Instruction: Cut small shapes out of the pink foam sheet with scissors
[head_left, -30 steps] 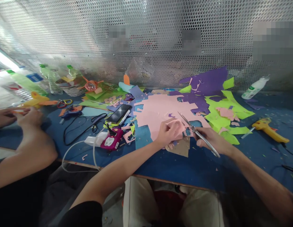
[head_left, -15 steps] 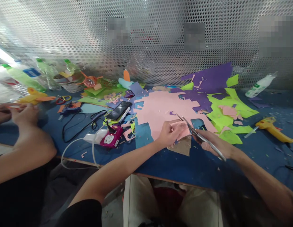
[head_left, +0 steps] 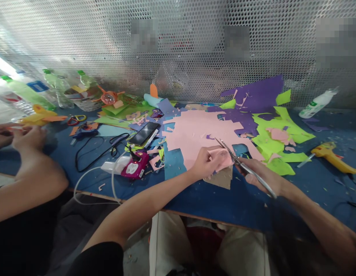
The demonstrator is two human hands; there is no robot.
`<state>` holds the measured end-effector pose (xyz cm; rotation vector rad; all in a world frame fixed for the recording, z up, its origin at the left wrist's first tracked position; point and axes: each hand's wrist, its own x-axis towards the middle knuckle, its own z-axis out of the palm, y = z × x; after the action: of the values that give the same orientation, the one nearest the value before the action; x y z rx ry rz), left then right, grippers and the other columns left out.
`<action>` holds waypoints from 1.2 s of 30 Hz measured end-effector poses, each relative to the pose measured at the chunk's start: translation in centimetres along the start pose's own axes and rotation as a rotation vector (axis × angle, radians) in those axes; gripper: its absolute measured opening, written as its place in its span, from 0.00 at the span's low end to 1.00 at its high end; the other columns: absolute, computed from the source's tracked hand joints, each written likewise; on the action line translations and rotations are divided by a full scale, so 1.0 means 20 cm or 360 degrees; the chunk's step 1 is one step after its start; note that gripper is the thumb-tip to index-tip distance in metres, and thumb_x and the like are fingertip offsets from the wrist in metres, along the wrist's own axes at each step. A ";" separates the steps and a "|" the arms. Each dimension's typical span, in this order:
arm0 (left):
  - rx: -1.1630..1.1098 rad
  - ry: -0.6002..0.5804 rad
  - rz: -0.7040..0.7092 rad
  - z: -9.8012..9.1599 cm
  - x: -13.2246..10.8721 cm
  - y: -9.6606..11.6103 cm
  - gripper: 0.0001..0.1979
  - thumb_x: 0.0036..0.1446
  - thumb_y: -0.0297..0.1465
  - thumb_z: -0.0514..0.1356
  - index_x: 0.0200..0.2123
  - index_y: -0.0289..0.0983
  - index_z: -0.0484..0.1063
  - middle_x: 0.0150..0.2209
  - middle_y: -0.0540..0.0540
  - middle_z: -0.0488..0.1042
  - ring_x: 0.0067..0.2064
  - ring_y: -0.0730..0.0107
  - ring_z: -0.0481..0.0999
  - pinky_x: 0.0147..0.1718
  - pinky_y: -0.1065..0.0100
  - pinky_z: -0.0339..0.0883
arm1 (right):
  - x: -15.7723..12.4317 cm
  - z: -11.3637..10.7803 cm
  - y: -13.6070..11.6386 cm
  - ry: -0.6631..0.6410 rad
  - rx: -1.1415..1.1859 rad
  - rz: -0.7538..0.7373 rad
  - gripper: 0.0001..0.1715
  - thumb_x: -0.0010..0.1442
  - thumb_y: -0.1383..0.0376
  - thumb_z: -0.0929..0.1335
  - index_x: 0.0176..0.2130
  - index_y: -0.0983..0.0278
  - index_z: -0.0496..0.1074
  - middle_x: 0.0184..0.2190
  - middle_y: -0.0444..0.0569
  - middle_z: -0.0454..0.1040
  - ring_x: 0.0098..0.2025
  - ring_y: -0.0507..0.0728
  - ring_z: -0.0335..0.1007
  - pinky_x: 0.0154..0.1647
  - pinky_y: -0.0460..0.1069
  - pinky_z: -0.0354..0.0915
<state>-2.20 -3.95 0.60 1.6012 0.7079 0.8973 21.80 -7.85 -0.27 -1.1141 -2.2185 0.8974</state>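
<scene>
My left hand (head_left: 205,163) pinches a small piece of pink paper (head_left: 225,162), just above the table. In my right hand (head_left: 260,175) is a pair of scissors (head_left: 245,167), its handles partly covered by my fingers. The blades lie apart at the right edge of the small pink piece. Beneath and beyond both hands spreads a large pink paper sheet (head_left: 195,128) with notched edges. A brown cardboard piece (head_left: 222,180) shows under my left hand, and blue paper (head_left: 174,163) lies to its left.
Lime green scraps (head_left: 284,159) and a yellow glue gun (head_left: 334,157) lie at right, near a white glue bottle (head_left: 317,104). A pink power adapter (head_left: 134,166) with cables and a phone (head_left: 145,133) lie left. A co-worker's hands (head_left: 30,136) hold something at far left. A perforated metal panel (head_left: 192,42) stands behind.
My left hand and the small pink piece have shifted very slightly. The scissors stay at the paper's edge, and the rest of the table looks the same.
</scene>
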 end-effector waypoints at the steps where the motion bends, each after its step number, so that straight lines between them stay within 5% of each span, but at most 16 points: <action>1: -0.0002 -0.0006 -0.0006 0.00 0.00 0.00 0.26 0.68 0.49 0.55 0.24 0.36 0.68 0.20 0.48 0.71 0.16 0.77 0.67 0.13 0.74 0.54 | 0.00 0.00 0.00 -0.0002 -0.0008 -0.0001 0.37 0.57 0.31 0.56 0.35 0.59 0.66 0.26 0.43 0.64 0.24 0.53 0.55 0.24 0.48 0.55; 6: -0.0014 -0.0005 -0.0078 0.00 0.00 -0.01 0.25 0.66 0.50 0.56 0.27 0.36 0.70 0.20 0.49 0.70 0.16 0.77 0.67 0.12 0.74 0.55 | 0.01 -0.02 0.01 -0.0015 -0.0077 0.0068 0.36 0.53 0.30 0.59 0.28 0.58 0.61 0.21 0.38 0.57 0.21 0.51 0.50 0.22 0.47 0.51; 11: -0.0018 -0.0030 -0.0112 -0.01 0.00 -0.02 0.24 0.66 0.50 0.57 0.30 0.35 0.72 0.21 0.50 0.68 0.16 0.77 0.68 0.12 0.75 0.58 | 0.05 -0.03 0.03 0.0416 -0.0380 0.0401 0.35 0.49 0.37 0.71 0.19 0.59 0.55 0.15 0.36 0.50 0.19 0.48 0.45 0.20 0.46 0.43; 14: -0.0010 -0.0050 -0.0112 -0.01 0.02 -0.02 0.24 0.66 0.51 0.56 0.31 0.35 0.72 0.21 0.50 0.69 0.16 0.77 0.67 0.12 0.75 0.58 | 0.06 -0.04 0.05 0.0591 -0.0245 0.0395 0.29 0.52 0.40 0.71 0.22 0.59 0.62 0.16 0.37 0.56 0.20 0.49 0.48 0.19 0.46 0.47; 19: -0.0001 -0.0128 -0.0099 -0.01 0.04 -0.01 0.25 0.67 0.51 0.54 0.32 0.35 0.74 0.22 0.49 0.69 0.16 0.78 0.66 0.11 0.75 0.58 | 0.06 -0.04 0.04 0.0602 0.0308 0.0167 0.21 0.59 0.44 0.67 0.36 0.59 0.71 0.26 0.42 0.68 0.24 0.52 0.59 0.24 0.47 0.58; 24: 0.0042 -0.0023 -0.0023 0.01 0.05 0.01 0.20 0.66 0.48 0.58 0.41 0.37 0.77 0.27 0.47 0.74 0.18 0.77 0.68 0.15 0.74 0.60 | 0.08 0.04 0.00 0.0880 0.0559 0.0252 0.14 0.57 0.52 0.73 0.35 0.59 0.73 0.31 0.44 0.74 0.26 0.52 0.64 0.30 0.49 0.64; 28: 0.0122 0.0004 0.0084 0.03 0.06 -0.01 0.20 0.63 0.49 0.60 0.37 0.37 0.77 0.30 0.43 0.77 0.25 0.71 0.75 0.20 0.72 0.66 | 0.11 0.09 -0.02 0.1020 0.0698 0.0212 0.15 0.54 0.54 0.76 0.33 0.59 0.72 0.34 0.46 0.77 0.30 0.54 0.70 0.34 0.50 0.67; 33: -0.0087 -0.0271 0.0035 0.06 0.07 -0.07 0.21 0.68 0.49 0.54 0.38 0.37 0.73 0.33 0.41 0.78 0.33 0.63 0.82 0.31 0.65 0.76 | 0.12 0.10 -0.01 0.1065 0.0703 0.0204 0.17 0.52 0.54 0.77 0.32 0.58 0.70 0.33 0.46 0.78 0.30 0.54 0.71 0.34 0.50 0.68; 36: -0.0033 -0.0340 0.0023 0.06 0.07 -0.09 0.20 0.68 0.49 0.54 0.42 0.37 0.72 0.30 0.42 0.79 0.30 0.64 0.81 0.29 0.66 0.75 | 0.12 0.11 0.01 0.1087 0.0707 0.0204 0.18 0.51 0.54 0.78 0.32 0.59 0.69 0.34 0.46 0.78 0.29 0.53 0.69 0.33 0.50 0.68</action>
<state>-0.35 -3.13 -1.03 1.6561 0.5362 0.7282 19.12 -6.48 -1.58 -1.1312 -1.3334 0.8400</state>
